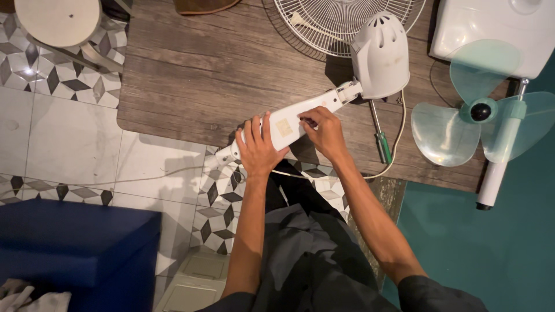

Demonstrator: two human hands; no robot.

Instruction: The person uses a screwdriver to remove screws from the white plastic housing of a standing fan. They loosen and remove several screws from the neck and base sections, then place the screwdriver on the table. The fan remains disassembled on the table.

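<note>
**Fan stand column gripped over the mat's near edge**

The white fan stand column [289, 123] lies slantwise, its long axis running from the near-left, over the tiled floor [69, 133], up to the motor housing [380, 56] resting on the wooden mat [202, 69]. The left hand [258, 149] is wrapped around the column's lower part; the right hand [325, 132] is closed on its side nearer the motor, fingertips pressed by the pale square label [284, 127]. A green-handled screwdriver [382, 141] lies just right of the right hand, with translucent green blades [477, 110] beyond it.
</note>
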